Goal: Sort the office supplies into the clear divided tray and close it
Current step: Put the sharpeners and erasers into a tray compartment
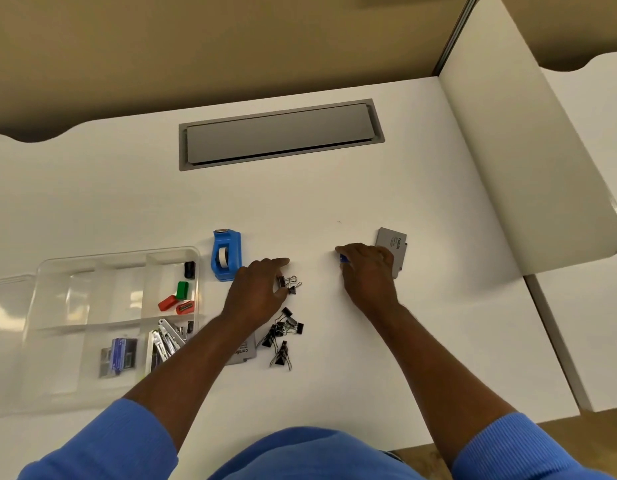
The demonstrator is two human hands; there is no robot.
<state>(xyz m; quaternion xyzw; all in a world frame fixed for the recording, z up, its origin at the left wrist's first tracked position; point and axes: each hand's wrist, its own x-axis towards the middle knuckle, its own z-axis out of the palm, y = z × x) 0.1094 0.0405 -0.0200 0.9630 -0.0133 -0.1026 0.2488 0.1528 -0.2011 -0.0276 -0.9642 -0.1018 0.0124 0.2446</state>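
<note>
At a white desk [334, 195], a person's left hand [258, 289] pinches binder clips [290, 284] beyond a loose pile [283, 336]. The right hand [367, 268] grips a small blue item [343, 258] beside a grey box [393, 245]. The clear divided tray [92, 255] lies open, far left.

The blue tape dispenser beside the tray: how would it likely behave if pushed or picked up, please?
The blue tape dispenser looks like rigid moulded plastic, so it should stay stiff when gripped. It lies broad and flat on the table, so a push would probably slide it, not roll it.
</note>
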